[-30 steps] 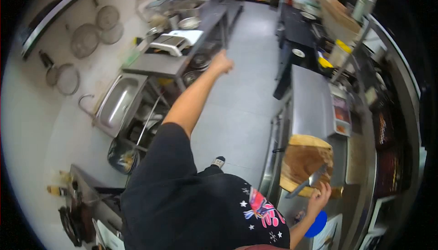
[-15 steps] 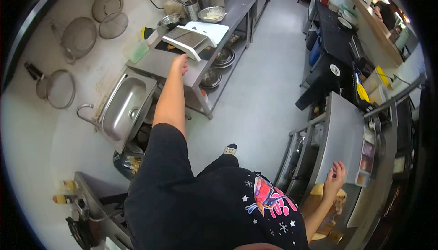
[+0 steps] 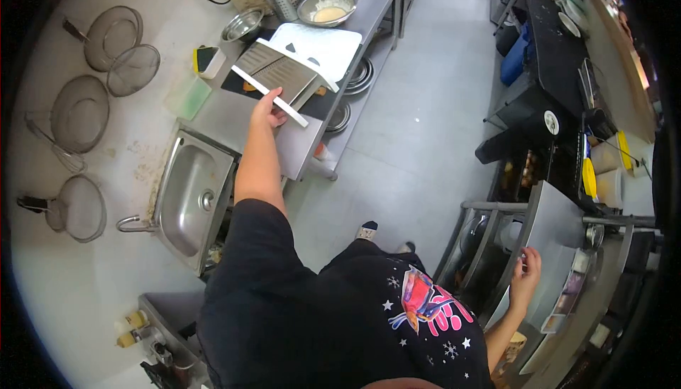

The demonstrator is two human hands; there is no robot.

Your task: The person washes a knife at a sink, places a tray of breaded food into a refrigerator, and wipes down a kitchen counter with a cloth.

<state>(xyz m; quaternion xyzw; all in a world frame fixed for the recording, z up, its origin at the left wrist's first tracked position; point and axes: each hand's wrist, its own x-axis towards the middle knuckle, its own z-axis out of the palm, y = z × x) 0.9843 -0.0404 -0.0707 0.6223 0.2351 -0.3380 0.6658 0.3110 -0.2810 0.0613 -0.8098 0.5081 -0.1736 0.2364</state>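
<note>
While the left hand (image 3: 267, 111) curls at the near rail of the slicer (image 3: 282, 69), its grip impossible to tell, the rails slant from upper left to lower right across the counter (image 3: 294, 149); the right hand (image 3: 525, 277), loosely bent, nothing visible in it, is well apart.

Kitchen interior. A whitish wall (image 3: 106, 268) occupied the left of the frame, with brown stains (image 3: 142, 151) near the metal sink (image 3: 188, 208) at centre left. A metal table (image 3: 294, 149) extended toward the upper centre. The pale grey floor (image 3: 397, 119) lay between this table and a black counter (image 3: 550, 41), upper right, beside a wooden ledge (image 3: 616, 62). A metal worktop (image 3: 560, 218) stood at lower right.
</note>
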